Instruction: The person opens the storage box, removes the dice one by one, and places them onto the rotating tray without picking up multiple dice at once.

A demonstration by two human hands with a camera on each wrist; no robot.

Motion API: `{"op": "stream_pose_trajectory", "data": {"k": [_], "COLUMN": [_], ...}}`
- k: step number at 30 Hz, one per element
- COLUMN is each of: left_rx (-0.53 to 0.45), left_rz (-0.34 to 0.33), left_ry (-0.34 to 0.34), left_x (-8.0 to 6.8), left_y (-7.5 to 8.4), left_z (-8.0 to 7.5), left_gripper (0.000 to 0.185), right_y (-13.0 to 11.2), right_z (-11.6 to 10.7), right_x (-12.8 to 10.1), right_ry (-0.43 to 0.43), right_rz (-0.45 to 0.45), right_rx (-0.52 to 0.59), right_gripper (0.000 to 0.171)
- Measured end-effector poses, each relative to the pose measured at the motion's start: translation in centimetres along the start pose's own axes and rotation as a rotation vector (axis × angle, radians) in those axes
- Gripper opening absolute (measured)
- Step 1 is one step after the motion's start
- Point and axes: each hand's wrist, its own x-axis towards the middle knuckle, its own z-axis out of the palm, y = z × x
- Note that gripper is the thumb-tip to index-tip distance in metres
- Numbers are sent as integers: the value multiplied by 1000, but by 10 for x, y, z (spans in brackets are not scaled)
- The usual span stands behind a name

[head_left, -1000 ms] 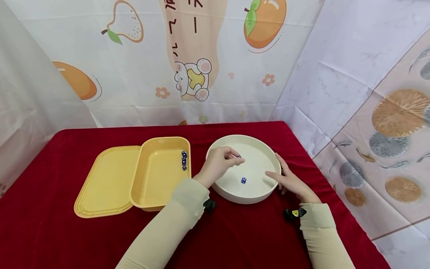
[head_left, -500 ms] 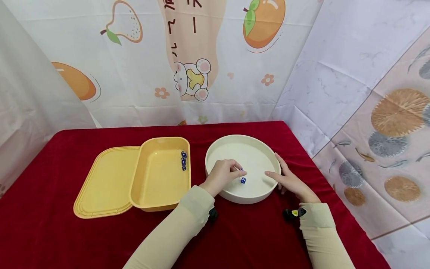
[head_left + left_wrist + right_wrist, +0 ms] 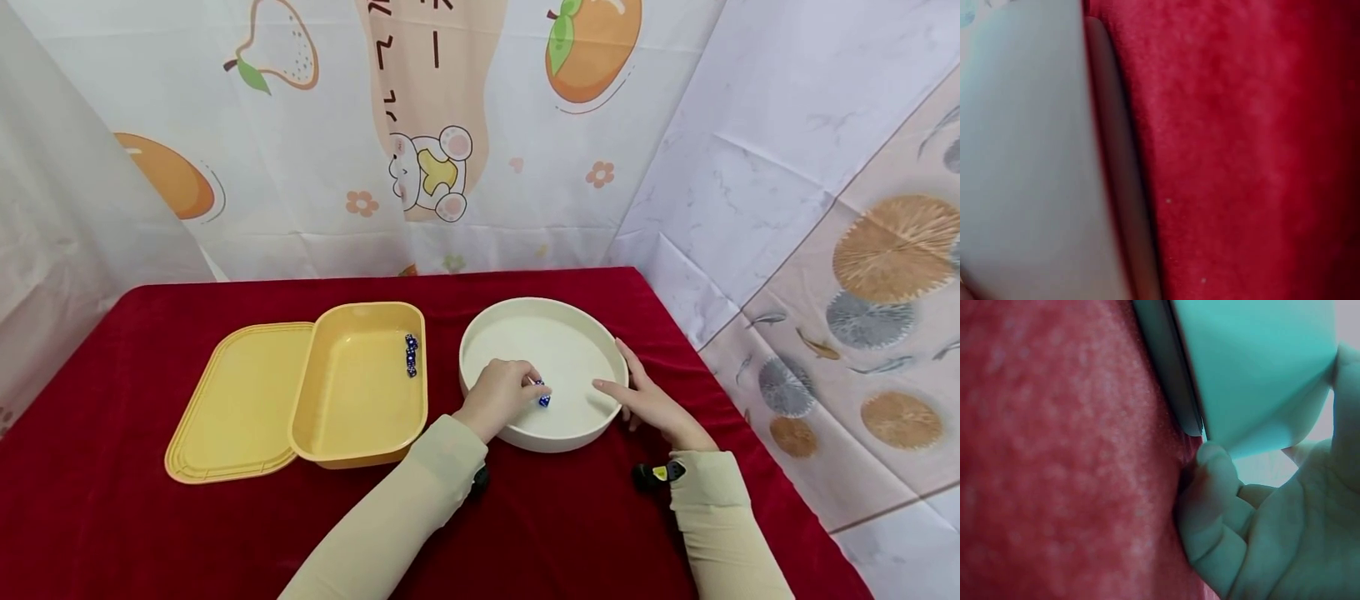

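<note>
Blue dice sit low in the round white tray, toward its six o'clock edge, where the left hand has its fingers curled round them, pinching. The right hand rests against the tray's rim at four o'clock, fingers loosely extended. At nine o'clock of the tray stands a yellow box with more dice inside, its lid alongside on the red counter.

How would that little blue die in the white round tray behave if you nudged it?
The blue die looks tiny and hard, so probably light and easily flicked. On the white tray's smooth floor it would likely skid or tumble. The left hand pinches it with fingertips, suggesting it's fiddly.
</note>
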Motion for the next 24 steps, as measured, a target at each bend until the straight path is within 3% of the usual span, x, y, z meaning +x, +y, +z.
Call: {"op": "stream_pose_trajectory", "data": {"k": [5, 12, 24], "left_rx": [44, 91, 93], "left_rz": [-2, -78, -119], "left_ry": [8, -11, -23], "left_x": [2, 3, 1], "left_y": [1, 4, 5], "left_z": [2, 3, 5], "left_gripper": [21, 20, 20], "right_y": [1, -1, 0], "right_z": [-1, 0, 0], "right_x": [2, 0, 0], "right_ry": [-2, 10, 4], "right_rz": [6, 2, 4], "right_rx": [0, 2, 2], "right_gripper": [94, 97, 95]}}
